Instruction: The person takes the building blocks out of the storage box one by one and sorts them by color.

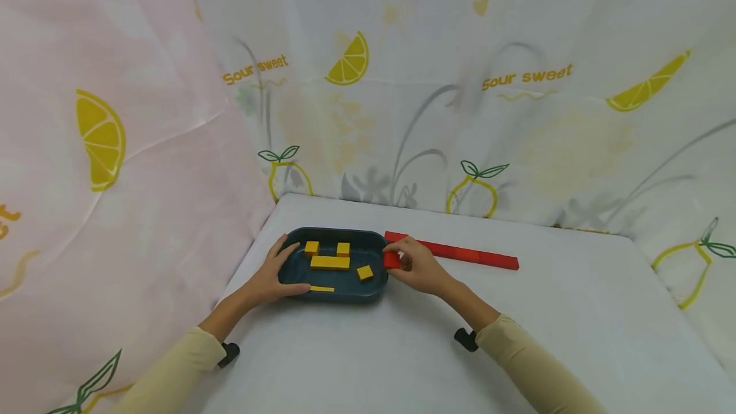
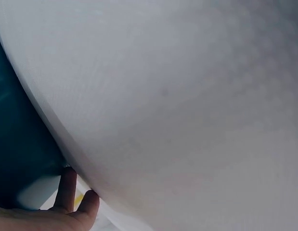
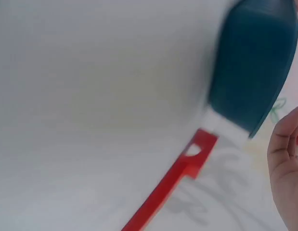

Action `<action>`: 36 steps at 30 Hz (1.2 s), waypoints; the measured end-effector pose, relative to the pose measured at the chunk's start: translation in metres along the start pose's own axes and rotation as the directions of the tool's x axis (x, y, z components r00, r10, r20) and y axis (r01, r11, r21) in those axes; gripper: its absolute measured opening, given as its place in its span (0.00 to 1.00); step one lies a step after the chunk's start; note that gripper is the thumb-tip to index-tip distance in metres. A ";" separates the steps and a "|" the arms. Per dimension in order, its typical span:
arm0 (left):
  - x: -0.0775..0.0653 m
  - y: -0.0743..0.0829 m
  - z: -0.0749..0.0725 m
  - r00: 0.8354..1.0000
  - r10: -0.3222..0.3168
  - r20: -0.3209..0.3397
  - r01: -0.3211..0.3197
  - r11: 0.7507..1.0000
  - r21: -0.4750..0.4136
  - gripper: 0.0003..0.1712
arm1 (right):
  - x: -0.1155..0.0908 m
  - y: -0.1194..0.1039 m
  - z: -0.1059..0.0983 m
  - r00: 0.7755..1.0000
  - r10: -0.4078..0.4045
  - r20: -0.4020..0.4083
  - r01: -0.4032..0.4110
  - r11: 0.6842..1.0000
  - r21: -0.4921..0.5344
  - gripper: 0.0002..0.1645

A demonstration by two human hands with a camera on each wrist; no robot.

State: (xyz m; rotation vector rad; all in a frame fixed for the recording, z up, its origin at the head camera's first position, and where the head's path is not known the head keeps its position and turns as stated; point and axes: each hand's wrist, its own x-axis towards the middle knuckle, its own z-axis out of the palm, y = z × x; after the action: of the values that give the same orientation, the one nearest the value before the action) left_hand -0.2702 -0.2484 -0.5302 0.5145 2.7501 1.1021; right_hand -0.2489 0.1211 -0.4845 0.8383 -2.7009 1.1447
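A dark teal tray (image 1: 345, 297) sits at the table's left side. My left hand (image 1: 268, 280) grips its left end, thumb at the front rim and fingers spread around the end. Inside lie several yellow blocks: a long one (image 1: 330, 263), a tilted cube (image 1: 365, 272), other small cubes and a thin strip (image 1: 322, 289). At the right rim, my right hand (image 1: 422, 267) pinches a red block (image 1: 391, 260), its far side hidden by the fingers. Behind that hand, red blocks (image 1: 483, 257) lie end to end in a row; the right wrist view shows a cutout piece (image 3: 206, 139) at one end.
The white tabletop (image 1: 368, 363) extends in front and to the right. Lemon-print cloth (image 1: 397, 114) hangs behind the table and along its left side. A black wrist fitting (image 1: 466, 339) shows below each forearm.
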 end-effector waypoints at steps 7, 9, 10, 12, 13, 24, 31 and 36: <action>-0.012 -0.004 0.009 1.000 -0.009 0.024 0.009 1.000 -0.006 0.61 | -0.059 0.034 -0.026 0.991 0.126 -0.039 -0.127 0.992 -0.019 0.25; -0.014 -0.004 0.011 0.999 -0.013 0.040 0.013 1.000 -0.003 0.61 | -0.075 0.047 -0.035 0.985 0.160 -0.057 -0.163 0.986 -0.041 0.24; -0.014 -0.003 0.012 0.999 -0.013 0.042 0.013 1.000 0.002 0.61 | -0.083 0.055 -0.041 0.982 0.176 -0.072 -0.180 0.982 -0.058 0.24; -0.012 -0.002 0.012 0.999 -0.010 0.041 0.010 1.000 0.003 0.61 | -0.094 0.069 -0.055 0.972 0.214 -0.098 -0.223 0.971 -0.092 0.23; -0.011 -0.002 0.011 0.999 -0.010 0.040 0.010 1.000 0.006 0.61 | -0.099 0.076 -0.062 0.967 0.229 -0.114 -0.242 0.964 -0.111 0.22; 0.001 -0.003 -0.001 1.000 0.014 0.019 -0.015 1.000 0.017 0.60 | -0.129 0.117 -0.132 0.899 0.382 -0.216 -0.422 0.886 -0.192 0.20; 0.003 -0.003 -0.002 1.000 0.008 0.021 -0.008 1.000 0.012 0.60 | -0.141 0.134 -0.150 0.868 0.448 -0.213 -0.491 0.840 -0.231 0.20; 0.004 -0.003 -0.002 1.000 0.012 0.028 -0.012 1.000 0.013 0.60 | -0.142 0.145 -0.159 0.828 0.534 -0.170 -0.560 0.786 -0.261 0.20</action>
State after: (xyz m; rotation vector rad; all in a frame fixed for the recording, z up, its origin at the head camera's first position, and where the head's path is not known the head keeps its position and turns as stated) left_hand -0.2749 -0.2504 -0.5307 0.5449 2.7353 1.0721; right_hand -0.2243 0.3770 -0.5035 -0.0635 -3.0176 0.7624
